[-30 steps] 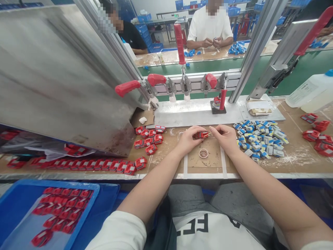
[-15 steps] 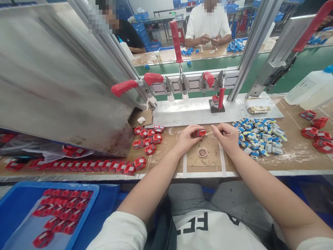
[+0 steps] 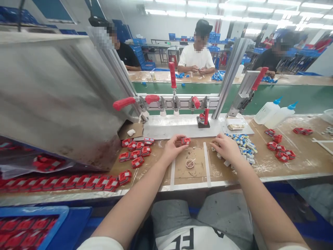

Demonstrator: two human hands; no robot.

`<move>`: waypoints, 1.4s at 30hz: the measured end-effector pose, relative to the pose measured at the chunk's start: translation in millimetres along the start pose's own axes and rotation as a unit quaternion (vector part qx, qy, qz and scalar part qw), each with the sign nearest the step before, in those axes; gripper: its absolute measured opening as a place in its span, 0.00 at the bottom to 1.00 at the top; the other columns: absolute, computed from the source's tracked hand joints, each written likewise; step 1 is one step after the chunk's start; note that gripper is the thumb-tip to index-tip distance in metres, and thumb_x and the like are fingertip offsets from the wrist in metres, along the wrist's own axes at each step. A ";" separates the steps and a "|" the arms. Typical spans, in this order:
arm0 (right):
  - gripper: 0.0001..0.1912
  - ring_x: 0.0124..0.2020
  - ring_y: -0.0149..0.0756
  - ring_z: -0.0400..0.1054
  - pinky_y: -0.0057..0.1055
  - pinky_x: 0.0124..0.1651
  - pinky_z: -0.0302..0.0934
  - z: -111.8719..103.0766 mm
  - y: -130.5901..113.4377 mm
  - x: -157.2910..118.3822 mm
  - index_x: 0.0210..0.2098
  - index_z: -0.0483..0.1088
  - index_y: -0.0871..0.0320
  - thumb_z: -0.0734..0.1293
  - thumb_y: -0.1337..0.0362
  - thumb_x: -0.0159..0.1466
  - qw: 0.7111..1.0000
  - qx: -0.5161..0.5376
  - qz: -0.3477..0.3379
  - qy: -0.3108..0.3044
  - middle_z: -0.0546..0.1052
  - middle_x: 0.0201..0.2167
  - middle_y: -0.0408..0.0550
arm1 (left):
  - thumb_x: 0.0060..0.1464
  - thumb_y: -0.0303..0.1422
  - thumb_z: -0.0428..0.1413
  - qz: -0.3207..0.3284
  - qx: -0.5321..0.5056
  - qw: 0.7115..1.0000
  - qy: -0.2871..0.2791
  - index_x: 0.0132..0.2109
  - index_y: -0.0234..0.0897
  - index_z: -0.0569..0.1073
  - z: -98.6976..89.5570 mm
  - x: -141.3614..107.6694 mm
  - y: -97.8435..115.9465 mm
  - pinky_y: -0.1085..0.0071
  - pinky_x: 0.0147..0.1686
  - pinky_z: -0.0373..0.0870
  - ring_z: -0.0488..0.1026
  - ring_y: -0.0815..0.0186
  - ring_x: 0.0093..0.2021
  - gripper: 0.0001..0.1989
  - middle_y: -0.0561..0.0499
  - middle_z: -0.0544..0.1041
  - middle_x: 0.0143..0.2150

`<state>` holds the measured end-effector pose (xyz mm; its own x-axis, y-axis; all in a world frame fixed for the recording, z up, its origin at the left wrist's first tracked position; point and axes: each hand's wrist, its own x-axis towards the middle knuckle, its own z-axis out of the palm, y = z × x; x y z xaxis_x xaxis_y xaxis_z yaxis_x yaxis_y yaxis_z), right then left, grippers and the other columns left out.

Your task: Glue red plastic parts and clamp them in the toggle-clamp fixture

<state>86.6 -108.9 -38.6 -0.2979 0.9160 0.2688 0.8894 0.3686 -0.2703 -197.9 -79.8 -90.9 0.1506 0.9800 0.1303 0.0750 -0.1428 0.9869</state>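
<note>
My left hand (image 3: pixel 173 148) grips a small red part (image 3: pixel 185 141) between thumb and fingers, above the bench. My right hand (image 3: pixel 225 148) is beside the near-left edge of a pile of blue and white pieces (image 3: pixel 246 146); its fingers are apart and hold nothing that shows. Between and below the hands a small round cup (image 3: pixel 190 164) sits on a cardboard sheet (image 3: pixel 182 171), with a thin stick resting in it. A group of red parts (image 3: pixel 135 154) lies to the left of my left hand.
Toggle clamps with red handles (image 3: pixel 173 74) stand on a metal frame behind the hands. A big metal box (image 3: pixel 59 97) fills the left side. White bottles (image 3: pixel 267 111) and more red parts (image 3: pixel 281 152) are at right. People sit across the green belt (image 3: pixel 299 95).
My right hand has let go of the thin stick, which now rests in the cup, and has moved away to the pile. My left hand still holds the red part. The view has tilted up.
</note>
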 end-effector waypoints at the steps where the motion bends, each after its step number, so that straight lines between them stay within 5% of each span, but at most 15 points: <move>1: 0.11 0.43 0.43 0.71 0.33 0.44 0.59 -6.7 8.6 1.2 0.39 0.80 0.56 0.68 0.58 0.70 0.999 -0.023 -0.013 -0.043 0.77 0.40 0.52 | 0.48 0.38 0.70 0.004 0.005 1.000 0.005 0.53 0.36 0.76 -0.3 0.8 0.8 0.56 0.53 0.78 0.81 0.58 0.46 0.26 0.43 0.81 0.51; 5: 0.05 0.45 0.48 0.71 0.38 0.48 0.62 -16.3 22.9 9.4 0.37 0.81 0.57 0.74 0.63 0.63 0.983 -0.038 -0.073 -0.165 0.78 0.38 0.54 | 0.49 0.39 0.70 0.065 -0.025 0.997 0.013 0.53 0.37 0.78 -1.9 0.2 9.7 0.54 0.61 0.73 0.79 0.56 0.53 0.25 0.44 0.82 0.52; 9: 0.13 0.39 0.43 0.72 0.38 0.45 0.65 -10.6 8.0 9.5 0.41 0.81 0.58 0.73 0.56 0.63 0.975 0.206 -0.015 -0.080 0.79 0.37 0.52 | 0.50 0.38 0.70 0.105 -0.053 0.993 0.003 0.57 0.38 0.77 -0.1 -15.5 31.6 0.56 0.61 0.74 0.78 0.57 0.55 0.27 0.43 0.80 0.55; 14: 0.24 0.33 0.38 0.71 0.36 0.40 0.68 -12.7 -24.4 -10.9 0.44 0.80 0.56 0.77 0.46 0.56 0.805 0.586 0.091 -0.001 0.80 0.34 0.48 | 0.52 0.37 0.70 0.097 -0.015 0.994 -0.043 0.54 0.38 0.77 16.6 -49.1 72.6 0.58 0.58 0.76 0.79 0.58 0.51 0.23 0.44 0.81 0.50; 17: 0.20 0.36 0.38 0.72 0.35 0.41 0.69 -22.5 -36.0 -24.3 0.41 0.82 0.55 0.79 0.49 0.55 0.771 0.633 0.067 0.014 0.80 0.37 0.49 | 0.55 0.37 0.68 0.127 -0.003 0.990 -0.055 0.53 0.38 0.79 28.8 -61.5 89.7 0.59 0.58 0.75 0.78 0.59 0.52 0.20 0.44 0.80 0.51; 22: 0.14 0.34 0.36 0.70 0.32 0.37 0.68 -36.5 -34.2 -37.2 0.38 0.83 0.52 0.79 0.51 0.57 0.793 0.606 0.021 0.054 0.77 0.34 0.47 | 0.56 0.38 0.67 0.143 0.005 0.987 -0.071 0.59 0.41 0.77 41.8 -67.4 95.0 0.59 0.58 0.75 0.78 0.59 0.53 0.24 0.44 0.79 0.53; 30: 0.12 0.37 0.39 0.72 0.35 0.41 0.67 -52.4 -30.0 -54.5 0.45 0.84 0.48 0.76 0.54 0.62 0.905 0.410 -0.058 0.097 0.77 0.36 0.48 | 0.52 0.38 0.70 0.171 0.111 0.974 -0.100 0.54 0.42 0.79 59.1 -65.2 101.6 0.59 0.57 0.77 0.80 0.59 0.50 0.22 0.47 0.82 0.51; 36: 0.13 0.33 0.37 0.71 0.34 0.35 0.67 -45.2 -7.6 -59.3 0.48 0.83 0.47 0.74 0.53 0.65 0.904 0.362 -0.080 0.214 0.75 0.32 0.46 | 0.59 0.39 0.65 0.250 0.196 0.942 -0.109 0.54 0.42 0.78 79.7 -47.9 119.8 0.63 0.53 0.77 0.80 0.59 0.50 0.17 0.47 0.82 0.50; 42: 0.12 0.33 0.38 0.71 0.34 0.37 0.68 -53.2 19.3 -68.1 0.47 0.83 0.49 0.74 0.54 0.65 0.911 0.327 -0.062 0.243 0.76 0.32 0.47 | 0.63 0.39 0.62 0.334 0.279 0.886 -0.159 0.59 0.45 0.75 102.5 -25.4 129.2 0.62 0.56 0.75 0.79 0.58 0.53 0.18 0.46 0.81 0.54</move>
<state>142.5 -172.6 -12.9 -0.0522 0.7405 0.6700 0.4155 0.6262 -0.6597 -91.0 -137.5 23.6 0.6091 0.5745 0.5468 0.3262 -0.8099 0.4875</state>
